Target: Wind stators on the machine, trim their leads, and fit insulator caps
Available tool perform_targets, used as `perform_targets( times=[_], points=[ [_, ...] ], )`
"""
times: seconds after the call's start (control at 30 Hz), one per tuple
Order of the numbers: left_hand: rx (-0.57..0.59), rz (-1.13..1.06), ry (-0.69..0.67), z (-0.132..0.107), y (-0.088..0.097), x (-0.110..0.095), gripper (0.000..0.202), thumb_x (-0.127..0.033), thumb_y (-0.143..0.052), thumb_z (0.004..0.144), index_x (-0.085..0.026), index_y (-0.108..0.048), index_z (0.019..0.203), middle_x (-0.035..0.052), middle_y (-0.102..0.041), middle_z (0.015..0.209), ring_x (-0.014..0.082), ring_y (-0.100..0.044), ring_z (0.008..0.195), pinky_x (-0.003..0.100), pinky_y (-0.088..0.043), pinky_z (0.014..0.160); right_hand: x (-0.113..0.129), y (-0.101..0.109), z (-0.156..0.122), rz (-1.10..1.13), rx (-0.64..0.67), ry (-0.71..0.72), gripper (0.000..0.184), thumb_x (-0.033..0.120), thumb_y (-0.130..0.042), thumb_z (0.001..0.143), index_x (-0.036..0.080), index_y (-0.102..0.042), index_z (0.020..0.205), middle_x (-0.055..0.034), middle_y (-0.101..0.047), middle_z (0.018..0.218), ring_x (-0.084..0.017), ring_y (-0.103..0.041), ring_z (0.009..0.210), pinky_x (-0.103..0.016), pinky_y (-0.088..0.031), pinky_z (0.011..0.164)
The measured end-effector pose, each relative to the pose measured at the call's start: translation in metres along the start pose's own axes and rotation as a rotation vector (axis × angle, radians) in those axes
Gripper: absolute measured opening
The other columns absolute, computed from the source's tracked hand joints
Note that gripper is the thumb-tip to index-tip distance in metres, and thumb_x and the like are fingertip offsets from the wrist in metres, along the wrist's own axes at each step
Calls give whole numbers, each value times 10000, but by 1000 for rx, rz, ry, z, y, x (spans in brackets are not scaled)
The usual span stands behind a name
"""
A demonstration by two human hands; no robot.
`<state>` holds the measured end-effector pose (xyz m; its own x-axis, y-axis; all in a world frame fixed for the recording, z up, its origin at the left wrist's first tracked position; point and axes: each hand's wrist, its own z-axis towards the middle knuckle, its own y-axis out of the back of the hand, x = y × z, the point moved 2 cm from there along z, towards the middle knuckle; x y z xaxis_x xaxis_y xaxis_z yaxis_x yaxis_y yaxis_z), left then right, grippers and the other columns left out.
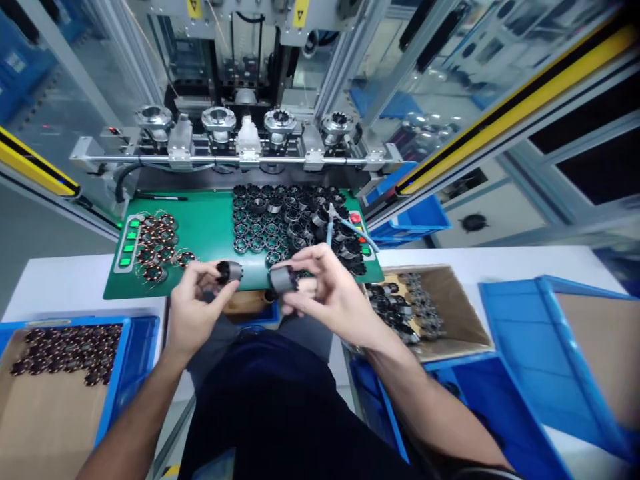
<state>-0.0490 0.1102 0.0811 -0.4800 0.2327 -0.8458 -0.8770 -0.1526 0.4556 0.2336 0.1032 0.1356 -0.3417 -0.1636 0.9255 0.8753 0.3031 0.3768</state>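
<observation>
Between the fingers and thumb of my left hand point(197, 303) is a small dark motor stator core point(233, 271), with black teeth at its ends and a grey band. My right hand point(333, 293) grips another grey and black stator core point(283, 280); its fingers cover part of it, and a dark piece shows just below. Both hands are above the front edge of the green mat point(205, 227), apart from each other. Beyond them lie many similar unwound cores point(260, 223). Copper-wound stators point(159, 243) are grouped at the mat's left.
Blue-handled cutters point(350, 225) rest on the cores. Behind the mat stands a machine with several round metal fixtures point(219, 120). A cardboard box point(465, 323) of parts is at right, a blue tray point(125, 360) of wound stators at left. A pen point(163, 197) lies on the mat.
</observation>
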Motion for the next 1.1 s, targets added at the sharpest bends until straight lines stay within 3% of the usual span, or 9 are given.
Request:
perform_targets(
  times=[0.07, 0.13, 0.27, 0.33, 0.47, 0.63, 0.9, 1.0, 1.1],
  points=[
    [-4, -178, 154, -4, 9, -7, 551, -448, -986, 897, -279, -701, 1338, 85, -903, 1245, 242, -866, 886, 355, -703, 744, 2, 16, -31, 396, -108, -59, 589, 609, -913, 1060, 421, -635, 1544, -100, -828, 1546, -199, -832, 714, -346, -626, 505],
    [20, -176, 199, -3, 16, -15, 598, -449, -1028, 832, -279, -788, 1353, 77, -912, 1218, 244, -855, 861, 370, -710, 744, -4, 37, -57, 528, -312, -64, 601, 706, -991, 951, 443, -749, 1434, -91, -868, 1459, -191, -776, 640, -332, -545, 424],
    [45, -52, 127, 7, 18, -23, 445, -463, -1020, 874, -301, -907, 1273, -5, -826, 940, 210, -747, 736, 396, -671, 753, -34, 90, -90, 163, -893, -22, 556, 609, -1074, 872, 405, -839, 1333, -75, -861, 1233, -171, -714, 674, -321, -598, 505],
    [54, 40, 74, 13, 11, -21, 455, -491, -990, 934, -311, -909, 1344, -34, -728, 820, 206, -693, 709, 419, -642, 803, -55, 111, -96, -66, -1044, -31, 583, 518, -1091, 832, 350, -849, 1335, -86, -852, 1231, -197, -756, 778, -355, -681, 619],
    [35, 323, -53, 22, -11, -4, 442, -598, -901, 1030, -307, -916, 1363, -62, -546, 692, 201, -569, 627, 419, -524, 750, -109, 130, -92, -251, -1016, -152, 582, 560, -1028, 851, 250, -847, 1309, -88, -854, 1127, -214, -783, 766, -393, -716, 676],
    [77, 495, -42, 21, -28, 16, 435, -604, -839, 1052, -243, -912, 1283, -43, -579, 719, 194, -550, 595, 382, -418, 653, -164, 128, -85, -273, -890, -255, 594, 669, -987, 830, 203, -853, 1173, -44, -801, 866, -214, -728, 618, -397, -665, 613],
    [81, 494, 6, 14, -25, 20, 407, -603, -886, 1013, -296, -921, 1279, -44, -612, 685, 197, -556, 562, 365, -436, 631, -178, 128, -91, -347, -865, -274, 549, 652, -960, 863, 227, -831, 1188, -48, -826, 924, -246, -752, 703, -475, -707, 807],
    [146, 308, 90, 14, -23, 26, 442, -594, -954, 961, -317, -890, 1299, 13, -851, 964, 248, -781, 793, 394, -631, 787, -175, 133, -96, -383, -971, -254, 523, 599, -945, 881, 225, -782, 1206, -103, -848, 1065, -300, -805, 906, -530, -707, 950],
    [133, 59, 163, 18, -19, 26, 496, -538, -979, 943, -304, -796, 1340, 76, -881, 1372, 300, -875, 1149, 433, -731, 996, -168, 135, -100, -395, -1035, -232, 530, 570, -922, 905, 225, -757, 1273, -122, -853, 1158, -308, -815, 1005, -518, -703, 976]
  ],
)
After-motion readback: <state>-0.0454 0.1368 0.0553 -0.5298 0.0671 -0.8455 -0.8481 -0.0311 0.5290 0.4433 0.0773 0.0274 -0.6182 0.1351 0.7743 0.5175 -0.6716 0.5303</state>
